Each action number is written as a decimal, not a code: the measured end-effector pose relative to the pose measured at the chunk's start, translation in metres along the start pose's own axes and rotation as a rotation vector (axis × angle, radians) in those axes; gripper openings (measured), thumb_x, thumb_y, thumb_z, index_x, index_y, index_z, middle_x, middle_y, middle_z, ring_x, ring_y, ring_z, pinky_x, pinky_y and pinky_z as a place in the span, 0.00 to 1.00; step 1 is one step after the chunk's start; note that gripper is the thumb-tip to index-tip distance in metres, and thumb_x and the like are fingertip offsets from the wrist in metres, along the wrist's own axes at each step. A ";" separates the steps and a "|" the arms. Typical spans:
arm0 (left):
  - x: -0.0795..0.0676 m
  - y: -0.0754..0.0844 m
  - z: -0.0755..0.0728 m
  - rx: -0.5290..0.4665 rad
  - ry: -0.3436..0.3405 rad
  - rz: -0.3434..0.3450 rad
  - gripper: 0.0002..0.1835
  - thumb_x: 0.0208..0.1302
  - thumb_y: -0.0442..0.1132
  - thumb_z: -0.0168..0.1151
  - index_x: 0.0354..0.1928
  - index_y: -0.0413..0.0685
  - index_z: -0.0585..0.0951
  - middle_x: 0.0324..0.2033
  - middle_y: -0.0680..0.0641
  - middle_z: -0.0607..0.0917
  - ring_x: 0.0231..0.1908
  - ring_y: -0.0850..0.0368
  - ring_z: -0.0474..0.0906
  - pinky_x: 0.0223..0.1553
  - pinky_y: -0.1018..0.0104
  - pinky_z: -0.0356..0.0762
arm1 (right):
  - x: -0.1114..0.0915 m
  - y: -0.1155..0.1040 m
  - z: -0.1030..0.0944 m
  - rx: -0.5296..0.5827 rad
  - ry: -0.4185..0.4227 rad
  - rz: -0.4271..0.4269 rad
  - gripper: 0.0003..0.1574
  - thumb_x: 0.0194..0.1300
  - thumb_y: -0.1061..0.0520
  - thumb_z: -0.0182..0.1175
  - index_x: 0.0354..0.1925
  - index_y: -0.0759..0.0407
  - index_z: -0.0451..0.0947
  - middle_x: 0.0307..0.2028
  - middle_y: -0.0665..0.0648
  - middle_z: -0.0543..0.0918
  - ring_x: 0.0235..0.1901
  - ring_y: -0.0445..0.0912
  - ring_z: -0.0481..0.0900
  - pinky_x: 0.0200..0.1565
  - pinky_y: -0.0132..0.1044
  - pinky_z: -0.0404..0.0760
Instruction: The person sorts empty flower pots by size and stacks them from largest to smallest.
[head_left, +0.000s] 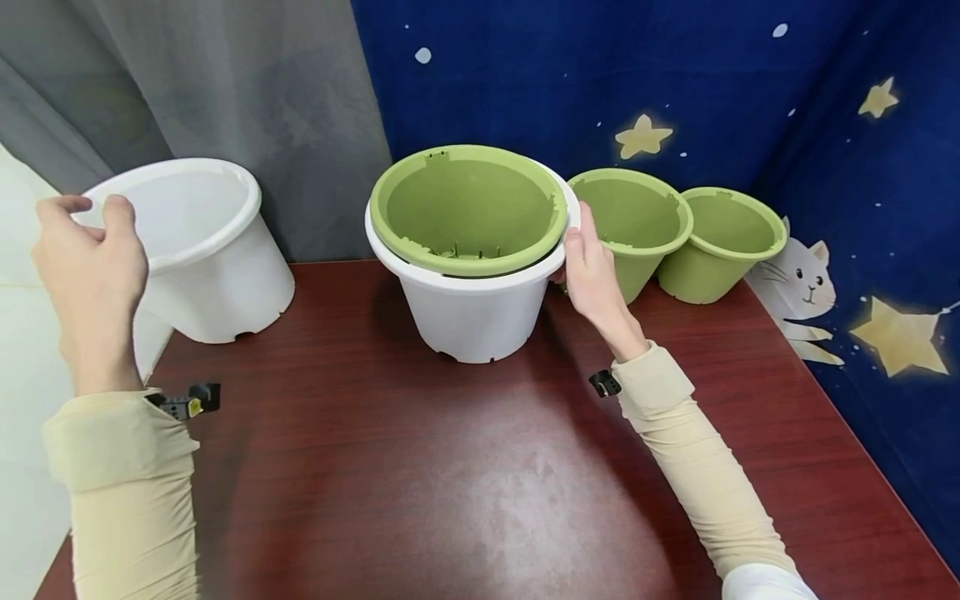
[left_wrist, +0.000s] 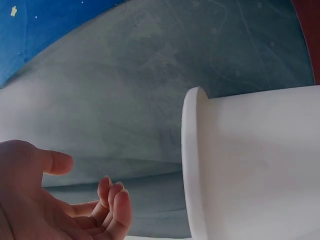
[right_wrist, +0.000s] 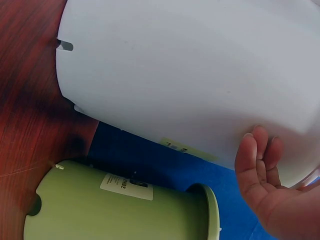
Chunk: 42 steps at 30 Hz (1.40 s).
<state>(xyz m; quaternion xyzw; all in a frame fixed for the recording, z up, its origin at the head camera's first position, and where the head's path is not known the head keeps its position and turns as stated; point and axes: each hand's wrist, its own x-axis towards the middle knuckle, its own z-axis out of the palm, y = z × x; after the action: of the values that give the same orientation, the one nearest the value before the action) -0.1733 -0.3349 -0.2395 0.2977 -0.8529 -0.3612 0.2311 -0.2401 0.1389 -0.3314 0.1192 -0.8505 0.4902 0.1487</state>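
Note:
In the head view a green flowerpot (head_left: 468, 208) sits inside a white flowerpot (head_left: 476, 317) at the middle of the table. My right hand (head_left: 596, 275) grips this white pot's rim at its right side. From the right wrist view, several fingertips (right_wrist: 260, 145) lie against the outer wall of the white pot (right_wrist: 190, 65), under its rim. My left hand (head_left: 93, 279) is raised by another white flowerpot (head_left: 225, 279) at the left, fingers loosely bent. A gap separates the left hand (left_wrist: 75, 205) from that white pot (left_wrist: 250, 160) in the left wrist view; it holds nothing.
Two more green flowerpots, one nearer (head_left: 637, 258) and one farther right (head_left: 708, 271), stand behind my right hand. The dark red table (head_left: 420, 475) ends at a grey curtain (head_left: 300, 125) and a blue star-patterned curtain (head_left: 525, 83).

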 end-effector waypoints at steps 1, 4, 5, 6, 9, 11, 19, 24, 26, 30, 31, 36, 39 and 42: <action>0.001 -0.002 0.000 -0.001 -0.003 -0.006 0.33 0.73 0.61 0.40 0.75 0.56 0.61 0.27 0.64 0.71 0.29 0.73 0.64 0.38 0.70 0.62 | 0.000 0.000 0.000 0.003 -0.002 -0.002 0.36 0.81 0.47 0.32 0.80 0.56 0.47 0.28 0.64 0.78 0.30 0.58 0.81 0.43 0.47 0.78; 0.002 -0.007 -0.001 -0.005 -0.004 -0.027 0.33 0.73 0.62 0.41 0.74 0.57 0.60 0.27 0.66 0.71 0.31 0.74 0.63 0.41 0.71 0.61 | 0.000 0.001 0.000 0.003 -0.004 -0.004 0.36 0.81 0.47 0.32 0.80 0.56 0.47 0.28 0.64 0.79 0.29 0.56 0.81 0.42 0.46 0.78; 0.002 -0.009 -0.001 -0.002 -0.006 -0.035 0.33 0.73 0.62 0.41 0.75 0.57 0.60 0.27 0.66 0.71 0.32 0.75 0.63 0.42 0.72 0.61 | 0.000 0.001 0.000 0.002 -0.004 -0.005 0.36 0.81 0.47 0.32 0.80 0.56 0.47 0.28 0.64 0.79 0.28 0.55 0.80 0.41 0.46 0.78; 0.002 -0.009 -0.001 0.005 -0.007 -0.041 0.34 0.73 0.62 0.40 0.75 0.57 0.60 0.28 0.65 0.70 0.33 0.75 0.62 0.44 0.71 0.61 | 0.000 0.001 0.000 0.001 -0.003 -0.006 0.36 0.81 0.47 0.32 0.80 0.56 0.47 0.28 0.65 0.79 0.28 0.55 0.81 0.41 0.46 0.78; 0.002 -0.011 -0.001 0.027 0.001 -0.059 0.35 0.72 0.63 0.39 0.75 0.57 0.59 0.30 0.64 0.69 0.36 0.76 0.60 0.48 0.70 0.62 | 0.000 0.000 0.000 0.004 -0.002 -0.006 0.36 0.81 0.47 0.32 0.80 0.55 0.48 0.29 0.68 0.79 0.28 0.55 0.81 0.40 0.45 0.78; 0.001 -0.012 -0.001 0.038 0.012 -0.071 0.35 0.72 0.63 0.38 0.75 0.56 0.59 0.30 0.64 0.68 0.35 0.75 0.59 0.48 0.70 0.62 | -0.001 0.000 0.000 0.011 -0.003 -0.007 0.36 0.81 0.47 0.32 0.80 0.55 0.48 0.29 0.69 0.79 0.28 0.56 0.81 0.38 0.45 0.78; 0.006 -0.018 0.000 0.038 0.030 -0.168 0.37 0.69 0.62 0.37 0.77 0.56 0.55 0.37 0.64 0.64 0.64 0.47 0.66 0.63 0.51 0.63 | -0.001 0.002 0.000 0.005 -0.002 -0.001 0.36 0.81 0.46 0.31 0.80 0.55 0.47 0.27 0.64 0.79 0.26 0.52 0.80 0.37 0.43 0.78; 0.008 -0.021 0.000 0.030 0.029 -0.193 0.38 0.68 0.59 0.37 0.77 0.53 0.53 0.61 0.46 0.70 0.71 0.41 0.59 0.69 0.43 0.58 | 0.000 0.002 0.000 0.012 0.001 -0.012 0.36 0.81 0.46 0.32 0.80 0.55 0.48 0.26 0.63 0.79 0.24 0.50 0.79 0.34 0.40 0.78; 0.008 -0.023 0.000 0.031 0.028 -0.195 0.38 0.68 0.58 0.37 0.77 0.52 0.52 0.71 0.39 0.62 0.72 0.40 0.57 0.70 0.43 0.55 | 0.000 0.002 0.000 0.017 0.001 -0.017 0.35 0.81 0.46 0.32 0.79 0.55 0.49 0.25 0.63 0.79 0.23 0.51 0.79 0.33 0.41 0.78; 0.008 -0.025 0.000 0.033 0.022 -0.198 0.39 0.67 0.58 0.37 0.77 0.50 0.50 0.74 0.37 0.57 0.73 0.39 0.55 0.71 0.42 0.53 | 0.000 0.003 0.000 0.015 0.002 -0.009 0.36 0.81 0.46 0.32 0.80 0.55 0.47 0.27 0.65 0.79 0.25 0.54 0.80 0.36 0.42 0.79; 0.007 -0.026 0.000 0.034 0.013 -0.202 0.39 0.67 0.58 0.36 0.77 0.51 0.49 0.74 0.37 0.56 0.73 0.38 0.54 0.71 0.41 0.53 | 0.000 0.003 0.000 0.016 0.001 -0.004 0.36 0.81 0.46 0.32 0.80 0.55 0.47 0.28 0.66 0.79 0.26 0.55 0.80 0.38 0.43 0.79; 0.005 -0.029 -0.001 0.036 -0.024 -0.193 0.41 0.68 0.59 0.36 0.78 0.49 0.46 0.75 0.36 0.55 0.73 0.36 0.53 0.70 0.37 0.53 | 0.000 0.003 0.000 0.013 0.005 -0.004 0.36 0.81 0.46 0.32 0.80 0.55 0.47 0.31 0.71 0.79 0.29 0.60 0.81 0.41 0.45 0.78; 0.005 -0.032 -0.001 0.044 -0.031 -0.175 0.41 0.68 0.58 0.36 0.78 0.46 0.46 0.75 0.34 0.55 0.73 0.34 0.53 0.70 0.36 0.53 | -0.001 0.003 0.001 0.021 0.002 -0.012 0.35 0.81 0.46 0.32 0.80 0.54 0.48 0.30 0.72 0.80 0.28 0.62 0.81 0.37 0.44 0.78; 0.006 -0.037 0.000 0.062 -0.042 -0.166 0.42 0.68 0.58 0.35 0.78 0.44 0.44 0.75 0.32 0.54 0.73 0.31 0.52 0.69 0.34 0.53 | -0.001 0.003 0.001 0.025 0.001 -0.020 0.35 0.81 0.46 0.32 0.80 0.54 0.49 0.28 0.70 0.80 0.27 0.62 0.81 0.34 0.43 0.79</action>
<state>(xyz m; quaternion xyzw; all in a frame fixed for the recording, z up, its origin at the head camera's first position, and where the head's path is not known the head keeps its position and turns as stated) -0.1652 -0.3594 -0.2661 0.3668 -0.8408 -0.3587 0.1729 -0.2404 0.1395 -0.3347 0.1293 -0.8431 0.4992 0.1527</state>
